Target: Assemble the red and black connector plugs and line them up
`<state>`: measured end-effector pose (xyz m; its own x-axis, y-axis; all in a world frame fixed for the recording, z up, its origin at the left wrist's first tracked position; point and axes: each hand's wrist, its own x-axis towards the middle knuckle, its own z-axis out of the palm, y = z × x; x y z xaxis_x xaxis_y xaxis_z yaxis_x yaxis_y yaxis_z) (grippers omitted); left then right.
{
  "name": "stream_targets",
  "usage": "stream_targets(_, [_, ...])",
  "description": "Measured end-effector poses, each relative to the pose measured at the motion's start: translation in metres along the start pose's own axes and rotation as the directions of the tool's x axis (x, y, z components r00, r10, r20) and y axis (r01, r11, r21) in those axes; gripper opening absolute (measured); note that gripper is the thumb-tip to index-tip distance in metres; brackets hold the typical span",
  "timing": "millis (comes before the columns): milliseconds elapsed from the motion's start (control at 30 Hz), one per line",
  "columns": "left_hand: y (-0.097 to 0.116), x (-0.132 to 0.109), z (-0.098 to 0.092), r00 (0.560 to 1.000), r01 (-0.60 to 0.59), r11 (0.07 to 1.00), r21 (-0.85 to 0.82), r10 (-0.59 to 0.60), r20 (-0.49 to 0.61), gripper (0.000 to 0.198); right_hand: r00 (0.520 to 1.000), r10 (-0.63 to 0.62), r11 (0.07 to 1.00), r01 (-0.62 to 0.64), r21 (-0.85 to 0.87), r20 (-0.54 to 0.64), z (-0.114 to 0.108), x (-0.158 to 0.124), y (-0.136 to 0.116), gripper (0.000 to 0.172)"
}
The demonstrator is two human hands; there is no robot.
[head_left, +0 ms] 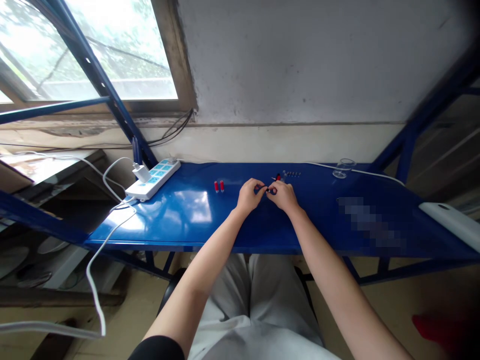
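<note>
Over the middle of the blue table [195,230], my left hand [249,195] and my right hand [283,196] meet fingertip to fingertip. Both are closed in a pinch on a small dark piece [267,190], too small to name. Just behind my right hand lie a small red and black part [278,177] and a few clear bits, partly hidden by the fingers. A short row of tiny metallic pieces [294,174] continues to the right. Left of my hands, two small red cylinders [219,186] with pale lower ends stand side by side.
A white power strip [153,180] with a plugged-in charger sits at the table's left end, its cable hanging down in front. A clear cup [340,172] stands at the back right. At the right edge is a white object [450,222]. Blue frame posts rise at both ends.
</note>
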<state>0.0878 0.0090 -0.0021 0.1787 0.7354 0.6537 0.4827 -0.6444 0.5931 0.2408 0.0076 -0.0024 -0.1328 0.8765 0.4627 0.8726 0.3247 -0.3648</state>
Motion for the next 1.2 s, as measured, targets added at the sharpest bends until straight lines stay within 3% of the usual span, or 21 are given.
stream_targets(433, [0.005,-0.001,-0.002,0.995,-0.033,0.997,0.073,0.026,0.094,0.011,0.997,-0.068,0.997,0.070,-0.038,0.036,-0.003,-0.001,-0.004,0.009])
stream_targets(667, [0.003,-0.001,0.001,0.997,0.038,0.996,0.084,-0.044,0.070,0.010,0.996,-0.057,0.997,0.054,0.047,0.066,0.003,-0.001,-0.002,0.008])
stream_targets(833, [0.007,0.008,-0.016,0.994,0.088,0.996,-0.014,-0.087,0.071,0.017,0.998,-0.051,0.985,0.043,0.167,0.044,0.009,0.000,0.000,0.012])
stream_targets(967, [0.009,0.013,-0.053,0.966,0.174,0.974,-0.145,-0.197,-0.168,0.027,1.000,-0.018,0.969,0.011,0.248,0.025,0.010,0.000,-0.004,0.017])
stream_targets(1100, [-0.002,0.008,-0.088,0.885,0.246,0.918,-0.312,-0.344,-0.315,0.031,0.996,-0.018,0.959,-0.006,0.284,0.083,0.015,0.003,-0.020,0.019])
stream_targets(1200, [-0.017,-0.001,-0.102,0.809,0.268,0.899,-0.347,-0.406,-0.426,0.030,0.989,-0.065,0.956,0.023,0.292,0.135,0.024,0.011,-0.040,0.017])
